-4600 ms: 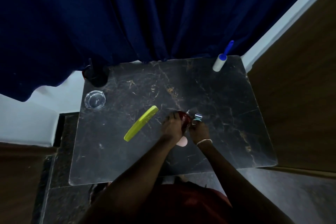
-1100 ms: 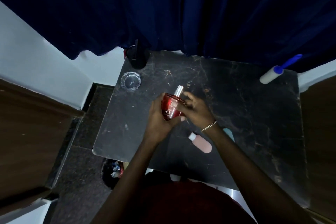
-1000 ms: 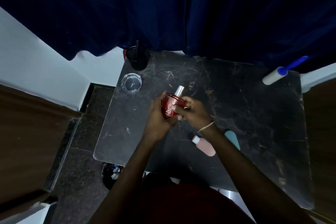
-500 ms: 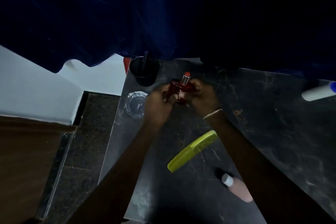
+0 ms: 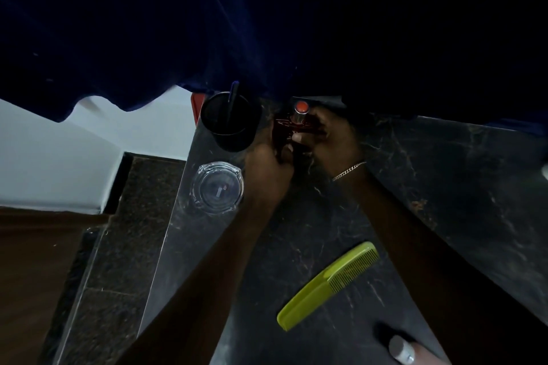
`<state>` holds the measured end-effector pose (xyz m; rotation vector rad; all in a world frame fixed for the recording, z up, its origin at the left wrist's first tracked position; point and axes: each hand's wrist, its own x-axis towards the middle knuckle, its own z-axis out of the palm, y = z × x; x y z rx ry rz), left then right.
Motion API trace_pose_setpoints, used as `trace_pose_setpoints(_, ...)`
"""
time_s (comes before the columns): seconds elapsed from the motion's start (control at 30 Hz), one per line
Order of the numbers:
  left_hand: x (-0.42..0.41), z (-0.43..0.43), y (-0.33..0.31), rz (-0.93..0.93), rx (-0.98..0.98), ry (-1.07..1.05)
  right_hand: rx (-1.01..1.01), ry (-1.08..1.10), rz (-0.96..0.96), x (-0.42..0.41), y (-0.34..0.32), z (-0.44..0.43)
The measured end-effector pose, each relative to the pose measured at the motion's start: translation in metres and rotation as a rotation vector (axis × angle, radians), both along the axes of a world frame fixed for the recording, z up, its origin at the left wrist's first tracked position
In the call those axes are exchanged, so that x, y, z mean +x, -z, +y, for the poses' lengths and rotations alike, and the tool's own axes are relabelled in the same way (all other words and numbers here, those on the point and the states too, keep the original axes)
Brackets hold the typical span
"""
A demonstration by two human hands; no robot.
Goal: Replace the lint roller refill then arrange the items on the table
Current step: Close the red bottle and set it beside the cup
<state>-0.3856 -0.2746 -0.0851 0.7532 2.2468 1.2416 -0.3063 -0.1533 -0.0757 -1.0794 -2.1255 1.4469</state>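
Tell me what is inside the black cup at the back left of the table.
One dark, thin stick-like item stands in the black cup, leaning on its far rim and poking above it. The inside is too dark to show the bottom or anything else there.

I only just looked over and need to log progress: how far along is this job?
Refill swap: cannot be judged here, as the lint roller is barely in view at the right edge. In hand: both the left hand and right hand hold the red perfume bottle beside the black cup. Left: the green comb and pink bottle lie loose.
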Motion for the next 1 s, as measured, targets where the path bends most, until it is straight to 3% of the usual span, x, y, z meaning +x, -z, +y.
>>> trace_pose_setpoints(0.67,0.001,0.000,-0.010,-0.032,0.015,0.023,0.075,-0.099,-0.095,0.005,-0.004,0.002)
trace_pose_setpoints(1.0,0.035,-0.033,-0.039,0.172,-0.042,0.069,0.258,-0.110,-0.181,0.049,-0.021,-0.020)
